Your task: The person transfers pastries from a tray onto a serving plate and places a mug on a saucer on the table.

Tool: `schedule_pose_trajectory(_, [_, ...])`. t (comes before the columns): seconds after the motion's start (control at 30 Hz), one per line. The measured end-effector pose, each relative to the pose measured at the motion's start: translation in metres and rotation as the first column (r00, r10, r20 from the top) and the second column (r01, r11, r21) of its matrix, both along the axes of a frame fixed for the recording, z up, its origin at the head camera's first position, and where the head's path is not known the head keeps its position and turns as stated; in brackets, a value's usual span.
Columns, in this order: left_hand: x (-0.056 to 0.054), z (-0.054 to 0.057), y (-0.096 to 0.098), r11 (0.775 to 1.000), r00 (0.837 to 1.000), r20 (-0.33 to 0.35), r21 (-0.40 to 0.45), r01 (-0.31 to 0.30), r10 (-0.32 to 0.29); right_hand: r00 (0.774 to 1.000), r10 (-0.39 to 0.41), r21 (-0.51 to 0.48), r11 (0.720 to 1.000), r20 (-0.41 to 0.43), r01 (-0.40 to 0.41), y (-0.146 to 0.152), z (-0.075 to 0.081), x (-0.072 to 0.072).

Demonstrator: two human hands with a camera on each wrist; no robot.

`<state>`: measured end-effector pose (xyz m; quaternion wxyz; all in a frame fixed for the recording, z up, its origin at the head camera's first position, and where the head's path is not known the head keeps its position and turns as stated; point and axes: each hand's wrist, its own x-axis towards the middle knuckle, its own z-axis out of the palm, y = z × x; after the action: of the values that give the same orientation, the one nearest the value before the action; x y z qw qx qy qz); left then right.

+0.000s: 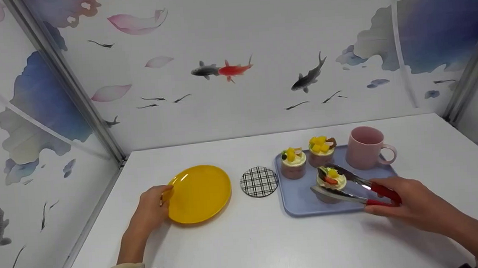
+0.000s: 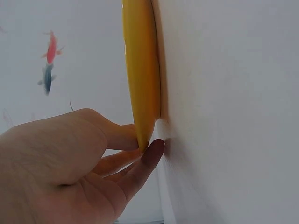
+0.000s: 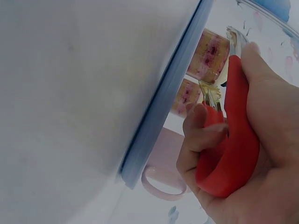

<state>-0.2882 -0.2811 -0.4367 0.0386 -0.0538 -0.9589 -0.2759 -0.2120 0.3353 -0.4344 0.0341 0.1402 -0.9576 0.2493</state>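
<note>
My left hand pinches the near-left rim of a yellow plate, thumb on top and fingers beneath, as the left wrist view shows. In my right hand is a pair of tongs with red handles and metal ends. The tongs' ends lie on either side of a dessert cup topped with cream and fruit; whether they touch it I cannot tell. That cup is on a blue tray, with two more dessert cups behind it.
A pink mug occupies the tray's back right, its handle pointing right. Between plate and tray lies a round checked coaster. Walls printed with fish enclose the white table at the back and left.
</note>
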Motion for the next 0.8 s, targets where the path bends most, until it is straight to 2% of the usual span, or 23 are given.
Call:
schedule_pose_trajectory(0.07, [0.0006,-0.0005,-0.0001,1.000,1.000,-0.012,0.001,0.003,-0.003,1.000,0.002,-0.002,1.000,0.014,-0.002,0.0005,-0.0011,-0.0005])
schedule_pose_trajectory(0.4, [-0.0001,-0.0011,0.0002,1.000,1.000,0.010,0.000,-0.010,0.010,0.997,-0.014,0.004,1.000,0.081,0.014,0.0021,-0.0034,-0.0018])
schedule_pose_trajectory(0.63, [-0.0004,-0.0016,0.0000,1.000,1.000,0.002,0.003,0.002,-0.002,0.998,-0.034,0.060,0.998,0.059,0.031,0.0029,-0.0025,0.0004])
schedule_pose_trajectory(0.8, [0.0000,-0.0023,-0.0011,1.000,1.000,-0.012,-0.006,0.011,-0.011,0.995,-0.028,0.056,0.998,0.100,0.023,0.0003,-0.0021,0.0013])
